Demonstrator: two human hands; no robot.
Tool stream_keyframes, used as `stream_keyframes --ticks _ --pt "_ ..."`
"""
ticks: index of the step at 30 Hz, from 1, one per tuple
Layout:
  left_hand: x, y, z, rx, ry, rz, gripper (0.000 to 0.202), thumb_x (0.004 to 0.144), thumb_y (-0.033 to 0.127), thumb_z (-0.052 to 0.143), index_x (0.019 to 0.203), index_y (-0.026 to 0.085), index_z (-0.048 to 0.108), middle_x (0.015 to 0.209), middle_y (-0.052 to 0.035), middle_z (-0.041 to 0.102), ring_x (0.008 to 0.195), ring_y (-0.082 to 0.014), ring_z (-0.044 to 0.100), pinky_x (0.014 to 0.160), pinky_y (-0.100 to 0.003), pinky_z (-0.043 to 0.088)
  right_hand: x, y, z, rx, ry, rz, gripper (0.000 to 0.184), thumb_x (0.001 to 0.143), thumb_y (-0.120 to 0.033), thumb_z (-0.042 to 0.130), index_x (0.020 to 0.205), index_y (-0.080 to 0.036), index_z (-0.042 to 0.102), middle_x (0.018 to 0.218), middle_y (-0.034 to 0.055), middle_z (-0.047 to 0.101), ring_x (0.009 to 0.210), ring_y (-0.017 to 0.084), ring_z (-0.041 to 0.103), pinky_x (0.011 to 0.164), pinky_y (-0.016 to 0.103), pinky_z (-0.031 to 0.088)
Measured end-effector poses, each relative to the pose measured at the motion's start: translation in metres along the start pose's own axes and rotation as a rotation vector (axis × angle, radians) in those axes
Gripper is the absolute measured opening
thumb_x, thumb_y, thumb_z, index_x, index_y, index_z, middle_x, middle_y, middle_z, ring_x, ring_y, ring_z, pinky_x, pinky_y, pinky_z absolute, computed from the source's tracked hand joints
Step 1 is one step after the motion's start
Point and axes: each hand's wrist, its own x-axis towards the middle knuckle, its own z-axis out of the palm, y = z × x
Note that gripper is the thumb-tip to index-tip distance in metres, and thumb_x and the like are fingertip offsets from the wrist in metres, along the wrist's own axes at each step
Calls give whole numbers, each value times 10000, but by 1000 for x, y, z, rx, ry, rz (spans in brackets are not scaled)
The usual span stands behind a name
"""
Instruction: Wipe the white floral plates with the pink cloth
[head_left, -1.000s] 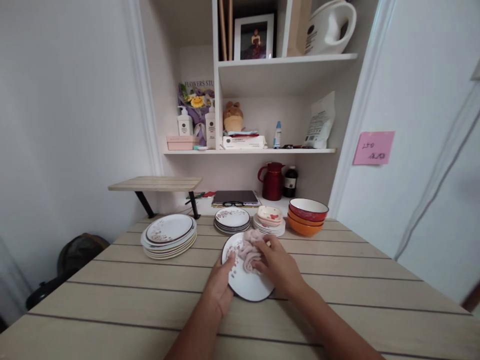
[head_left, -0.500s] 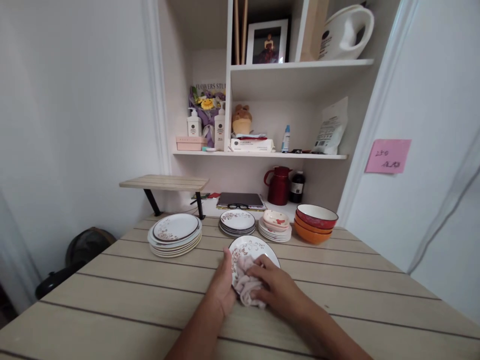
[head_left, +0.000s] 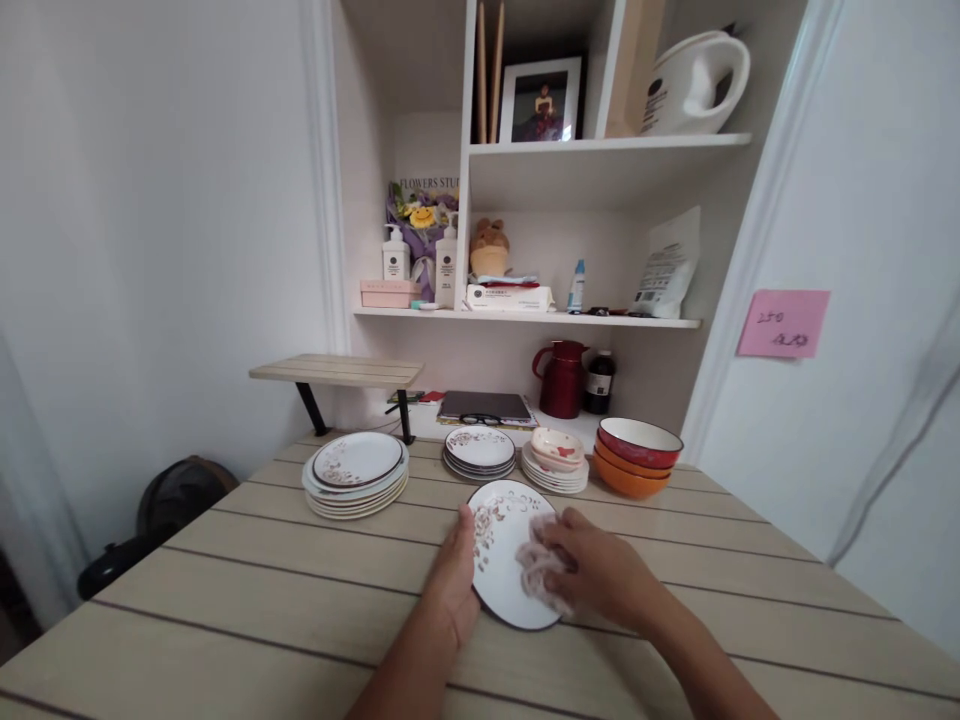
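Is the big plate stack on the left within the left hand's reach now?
Probably yes: only bare table separates the left hand from the plate stack, but that hand is busy gripping the patterned plate by its rim.

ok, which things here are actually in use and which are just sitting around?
In use: plate, cloth, left hand gripping the plate's edge, right hand pressing the cloth.
Lying about: big plate stack, small plate stack, bowls, red jug.

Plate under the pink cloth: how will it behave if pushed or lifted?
Probably rigid and breakable: the plate looks glazed ceramic. Its glossy face may be slippery; the left hand grips its rim while the right hand presses the cloth on it. Shallow, it likely slides, not rolls.
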Motion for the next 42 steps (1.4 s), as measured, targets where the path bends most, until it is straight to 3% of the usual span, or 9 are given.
stream_keyframes --ticks 4,10,17,21,24,27,31,35,42 --pt "-2 3 1 -14 -22 -34 715 797 666 438 1236 118 577 1114 -191 680 1043 -280 644 907 -400 496 -10 -23 4 138 -151 -195 268 641 -273 712 892 -272 618 950 -25 567 811 159 557 654 241 336" --pt "-2 4 1 10 -62 -14 750 808 696 348 1200 109 602 1043 -181 705 1001 -259 660 843 -346 519 18 -54 21 117 93 -117 404 769 -308 616 1169 -344 580 1132 29 529 935 189 573 699 262 391" --pt "7 -4 -4 46 -23 20 738 774 687 455 1220 114 586 1041 -184 705 944 -269 679 828 -371 523 25 -26 13 8 256 57 359 856 -398 509 1206 -344 563 1134 52 541 900 198 596 633 264 373" --pt "7 -4 -6 40 -10 -26 761 769 704 438 1216 107 591 1075 -201 692 983 -287 668 867 -400 510 9 -9 2 -49 118 96 270 793 -336 558 1051 -295 624 1022 45 582 821 195 596 584 257 311" --pt "2 -1 -4 39 -19 -44 777 762 712 434 1229 110 584 1108 -204 680 1019 -296 655 897 -413 497 -7 -6 0 -36 -36 -7 203 700 -279 620 901 -273 649 915 18 613 793 193 587 603 261 300" --pt "-2 2 0 18 -60 -82 797 775 725 387 1253 113 563 1124 -199 674 1042 -293 644 911 -417 488 -11 -15 3 46 -107 -125 264 670 -318 662 931 -277 654 917 12 618 819 199 580 647 268 332" --pt "-1 2 1 14 -119 -99 811 789 735 324 1262 118 552 1115 -182 682 1041 -276 643 907 -403 485 7 -35 13 138 34 -103 345 752 -363 619 1094 -318 615 1059 17 576 907 188 583 725 266 379" --pt "3 -2 0 62 -78 23 712 814 667 417 1258 126 552 1093 -162 695 1008 -256 656 900 -372 484 28 -41 20 110 207 -56 466 815 -357 571 1276 -387 501 1179 21 530 956 186 586 726 263 395" --pt "0 -2 2 113 -39 33 668 796 543 585 1299 109 510 1110 -196 681 1001 -283 660 897 -393 487 18 -7 8 -35 224 174 303 841 -417 522 1122 -327 591 1071 43 562 853 195 598 583 261 303"
